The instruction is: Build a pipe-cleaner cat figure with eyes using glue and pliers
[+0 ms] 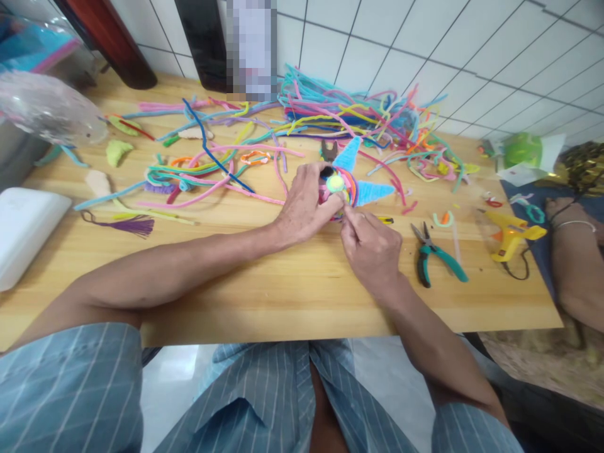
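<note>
My left hand is wrapped round the left side of a multicoloured pipe-cleaner craft, its thumb pressing on the lower front. The craft has a pale yellow-green round centre, pink and orange rings, and two blue pointed pieces on its right and top. Just below it, my right hand is closed, thumb and forefinger pinched against the craft's lower edge near the left thumb. Whatever lies between those fingertips is too small to make out.
Teal-handled pliers lie right of my right hand, with a yellow glue gun farther right. Pipe cleaners pile along the tiled wall and spread leftward. A white box sits far left. Another person's arm rests at the right edge.
</note>
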`<state>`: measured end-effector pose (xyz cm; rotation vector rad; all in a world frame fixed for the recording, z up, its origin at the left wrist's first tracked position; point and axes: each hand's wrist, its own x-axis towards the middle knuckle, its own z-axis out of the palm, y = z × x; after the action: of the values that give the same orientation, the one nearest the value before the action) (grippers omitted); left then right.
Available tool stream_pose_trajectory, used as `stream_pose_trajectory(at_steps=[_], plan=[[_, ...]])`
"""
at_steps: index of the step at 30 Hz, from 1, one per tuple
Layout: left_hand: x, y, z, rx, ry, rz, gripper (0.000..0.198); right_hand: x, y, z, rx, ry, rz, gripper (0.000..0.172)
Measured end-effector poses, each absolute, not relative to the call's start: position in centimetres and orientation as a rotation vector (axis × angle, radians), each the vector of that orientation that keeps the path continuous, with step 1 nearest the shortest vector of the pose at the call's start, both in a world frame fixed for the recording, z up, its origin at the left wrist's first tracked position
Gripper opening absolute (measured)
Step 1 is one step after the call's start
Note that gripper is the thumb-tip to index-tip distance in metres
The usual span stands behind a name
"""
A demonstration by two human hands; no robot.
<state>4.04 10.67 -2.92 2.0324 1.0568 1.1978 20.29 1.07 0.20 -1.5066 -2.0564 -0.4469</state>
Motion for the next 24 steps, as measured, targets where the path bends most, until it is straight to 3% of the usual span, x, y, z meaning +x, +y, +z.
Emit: stream_pose_trajectory(at_steps=[10,18,24], plan=[[3.8,10.9,-3.5,2.076,1.019,1.231,0.05,20.4,1.2,0.1,-1.464,-2.025,-0.405,0.035],[3.7,11.2,-4.2,2.056,0.993,1.253,0.05,20.6,1.3,0.2,-1.457,-1.866,-0.137,0.023],[3.9,11.1,-4.2,2.063,1.014,1.27,0.049,20.7,1.6,-0.3,-1.44,-1.908,-0.191,0.022]])
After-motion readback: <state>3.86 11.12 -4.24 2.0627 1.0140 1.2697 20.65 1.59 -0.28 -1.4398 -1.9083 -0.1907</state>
